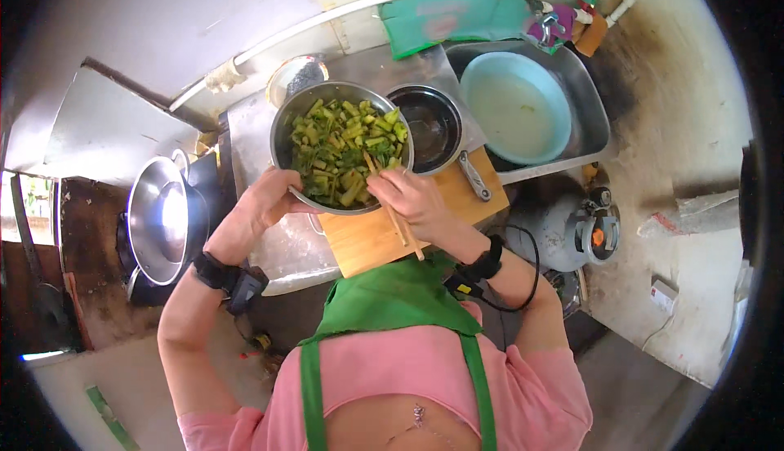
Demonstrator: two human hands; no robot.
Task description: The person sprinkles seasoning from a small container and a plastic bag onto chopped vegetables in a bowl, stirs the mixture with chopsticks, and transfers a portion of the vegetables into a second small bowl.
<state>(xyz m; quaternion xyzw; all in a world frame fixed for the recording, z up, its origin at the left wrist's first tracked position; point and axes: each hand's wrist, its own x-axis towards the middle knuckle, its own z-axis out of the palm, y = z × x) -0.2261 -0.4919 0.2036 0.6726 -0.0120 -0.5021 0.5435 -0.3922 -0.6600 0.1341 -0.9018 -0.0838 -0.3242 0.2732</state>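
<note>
- Above the cutting board (pixel 351 247) and the steel counter (pixel 286 251), as the head view shows, a metal bowl (pixel 283 134) sits before the person, filled with chopped greens (pixel 347 145); whether it rests on something or is held up, I cannot tell.
- At the bowl's near left side, the left hand (pixel 271 196) has its fingers pressed together on the rim, those underneath partly hidden — a hold that seems meant to steady the bowl.
- Over the near right rim, the right hand (pixel 411 202) pinches a pair of wooden chopsticks (pixel 402 226), their tips among the greens and their thick ends pointing back toward the apron (pixel 392 300). That grip probably lets the tips reach the greens while the fingers keep out of them.
- Behind the bowl, to its right, stands a dark pan (pixel 441 116), partly covered by the bowl in this view, so room on that side looks tight.
- Near the board's right edge lies a tool with a metal handle (pixel 474 177), just beside the right hand's side of the work; beyond it, a blue basin (pixel 523 100) sits in the sink (pixel 594 116).
- Leftward, the counter shows between the bowl and the wok (pixel 151 230) — likely the easier side for moving. By the right forearm, a looped cable (pixel 536 259) could catch.
</note>
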